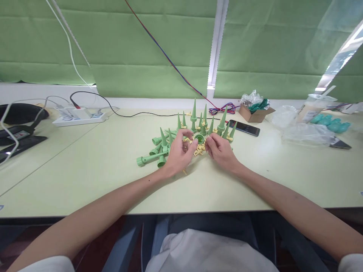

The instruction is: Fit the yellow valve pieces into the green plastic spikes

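Note:
A heap of green cone-shaped plastic spikes lies on the pale table, some lying flat at the left, several standing upright behind. Small cream plastic pieces are scattered among them. My left hand and my right hand meet over the heap, both with fingers curled in a pinch. Between them sits a green spike end-on, its round open mouth facing me, and both hands hold it. A cream piece shows at my left fingertips.
A dark phone lies behind the heap, with a small cardboard box of bagged green parts beyond. Clear plastic bags and teal parts sit at the right. A white power strip and cables lie at the back left.

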The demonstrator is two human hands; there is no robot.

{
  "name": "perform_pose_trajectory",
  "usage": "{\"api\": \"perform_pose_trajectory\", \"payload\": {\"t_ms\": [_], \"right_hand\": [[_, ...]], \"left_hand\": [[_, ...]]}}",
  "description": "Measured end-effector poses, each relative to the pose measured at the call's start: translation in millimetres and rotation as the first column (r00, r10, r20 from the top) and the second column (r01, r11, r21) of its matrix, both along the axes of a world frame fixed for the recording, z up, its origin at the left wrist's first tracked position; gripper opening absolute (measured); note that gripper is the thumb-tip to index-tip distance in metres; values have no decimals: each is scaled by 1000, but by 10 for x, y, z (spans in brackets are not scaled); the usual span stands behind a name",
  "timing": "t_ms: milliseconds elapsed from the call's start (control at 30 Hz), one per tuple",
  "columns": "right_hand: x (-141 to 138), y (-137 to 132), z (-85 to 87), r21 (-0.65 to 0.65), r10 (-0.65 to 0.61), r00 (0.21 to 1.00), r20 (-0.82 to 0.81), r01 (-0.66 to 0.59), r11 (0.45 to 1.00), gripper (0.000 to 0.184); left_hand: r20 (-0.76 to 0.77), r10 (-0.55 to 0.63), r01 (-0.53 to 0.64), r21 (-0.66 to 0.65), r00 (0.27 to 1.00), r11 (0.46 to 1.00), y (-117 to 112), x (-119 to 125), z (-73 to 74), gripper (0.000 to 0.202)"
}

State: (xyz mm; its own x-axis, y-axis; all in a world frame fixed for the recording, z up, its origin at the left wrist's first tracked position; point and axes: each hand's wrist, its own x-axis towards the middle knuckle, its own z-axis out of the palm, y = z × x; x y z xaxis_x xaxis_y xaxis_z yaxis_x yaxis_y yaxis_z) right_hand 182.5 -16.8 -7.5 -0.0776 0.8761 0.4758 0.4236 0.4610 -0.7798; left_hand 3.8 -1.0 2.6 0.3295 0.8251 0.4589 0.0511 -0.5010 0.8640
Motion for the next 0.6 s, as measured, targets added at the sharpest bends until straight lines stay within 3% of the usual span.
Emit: {"api": "perform_pose_trajectory", "payload": {"t_ms": [267, 600], "right_hand": [[-2, -7, 26, 67, -18, 994, 110, 10, 998, 37], [2, 12, 2, 94, 5, 981, 196, -24, 995, 34]], "left_hand": [[-9, 24, -25, -106, 1000, 994, 92, 14, -44, 15], [-8, -112, 101, -382, 994, 919, 9, 29, 136, 21]]}}
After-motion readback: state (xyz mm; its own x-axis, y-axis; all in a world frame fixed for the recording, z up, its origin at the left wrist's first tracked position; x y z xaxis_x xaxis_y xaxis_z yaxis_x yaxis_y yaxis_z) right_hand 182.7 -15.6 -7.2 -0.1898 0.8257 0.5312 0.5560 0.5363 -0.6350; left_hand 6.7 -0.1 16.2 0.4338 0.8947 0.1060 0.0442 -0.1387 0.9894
